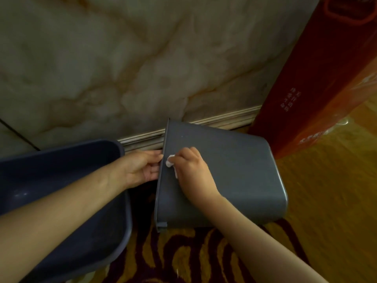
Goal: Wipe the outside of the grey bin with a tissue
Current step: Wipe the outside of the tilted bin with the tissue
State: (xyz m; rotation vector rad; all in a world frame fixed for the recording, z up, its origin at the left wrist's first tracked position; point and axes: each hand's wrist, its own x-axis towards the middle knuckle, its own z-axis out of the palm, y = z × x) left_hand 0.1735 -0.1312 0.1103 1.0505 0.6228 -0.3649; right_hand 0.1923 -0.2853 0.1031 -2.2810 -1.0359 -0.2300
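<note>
The grey bin (pixel 240 170) lies on its side on the patterned carpet, its open mouth facing left and its base to the right. My left hand (pixel 142 167) grips the bin's rim at the mouth, with the fingers reaching inside. My right hand (pixel 191 172) presses a small crumpled white tissue (pixel 170 161) against the upward-facing outer wall, close to the rim. Most of the tissue is hidden under my fingers.
A darker blue-grey bin (pixel 67 180) stands at the left, under my left forearm. A tall red cardboard box (pixel 318 82) leans at the right. A marbled wall with a skirting board (pixel 204 123) runs just behind the bins. Wooden floor (pixel 330 180) lies to the right.
</note>
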